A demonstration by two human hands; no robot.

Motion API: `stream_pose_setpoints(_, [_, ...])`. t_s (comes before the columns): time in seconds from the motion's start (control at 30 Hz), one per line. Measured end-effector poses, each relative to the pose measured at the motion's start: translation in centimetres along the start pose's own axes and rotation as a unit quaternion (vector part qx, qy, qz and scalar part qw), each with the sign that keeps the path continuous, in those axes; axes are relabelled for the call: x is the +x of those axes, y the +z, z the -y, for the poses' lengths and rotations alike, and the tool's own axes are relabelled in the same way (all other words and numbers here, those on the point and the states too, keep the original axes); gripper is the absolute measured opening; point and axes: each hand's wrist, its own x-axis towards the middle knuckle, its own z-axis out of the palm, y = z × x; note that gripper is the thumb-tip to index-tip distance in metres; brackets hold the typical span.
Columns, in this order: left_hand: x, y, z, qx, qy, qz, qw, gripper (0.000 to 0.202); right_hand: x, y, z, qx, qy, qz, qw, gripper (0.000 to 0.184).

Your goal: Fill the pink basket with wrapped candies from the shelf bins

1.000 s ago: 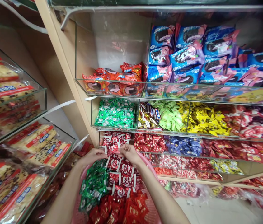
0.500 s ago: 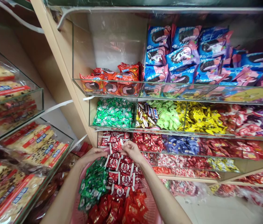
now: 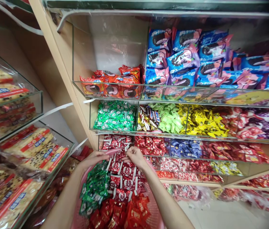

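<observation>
My left hand (image 3: 96,157) is closed over the far rim of a pink plastic basket (image 3: 157,198). My right hand (image 3: 135,157) is pinched together above that rim, at the white end of a red-and-white wrapped candy (image 3: 127,146); its fingers hide most of the candy. Inside the basket, green wrapped candies (image 3: 93,187) lie on the left and red-and-white candies (image 3: 129,171) in the middle. Shiny red packets (image 3: 136,211) fill the near part. Just beyond the rim is a shelf bin of similar red-and-white candies (image 3: 107,143).
Glass-fronted bins rise ahead, with green candies (image 3: 115,116), yellow candies (image 3: 202,121) and blue candies (image 3: 185,148). Blue cookie packs (image 3: 184,57) sit higher up. At left, glass shelves hold packaged biscuits (image 3: 38,143). Pale floor (image 3: 203,216) shows at lower right.
My right hand has dipped slightly, and its fingers have drawn tighter together. The red-and-white candy that showed between my hands is now mostly hidden. My left hand stays on the rim.
</observation>
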Motion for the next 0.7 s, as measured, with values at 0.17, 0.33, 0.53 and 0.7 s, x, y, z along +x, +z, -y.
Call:
stream_pose_setpoints(0.17, [-0.1,0.0,-0.3,-0.003,0.004,-0.002,1.0,0.038,-0.1,-0.1,0.1,-0.148,-0.023,-0.008,0.989,0.014])
stream_pose_setpoints(0.33, [-0.2,-0.1,-0.1,-0.013,-0.005,-0.014,1.0,0.038,-0.6,-0.2,0.7,-0.377,-0.131,-0.076,0.914,0.014])
stream_pose_setpoints(0.53, [-0.5,-0.2,0.2,-0.003,0.002,-0.015,1.0,0.036,-0.9,-0.3,0.9,-0.494,-0.089,-0.087,0.861,0.015])
stream_pose_setpoints(0.7, [-0.7,-0.2,0.4,-0.018,-0.005,-0.013,1.0,0.032,-1.3,-0.3,1.1,-0.537,-0.07,-0.061,0.839,0.017])
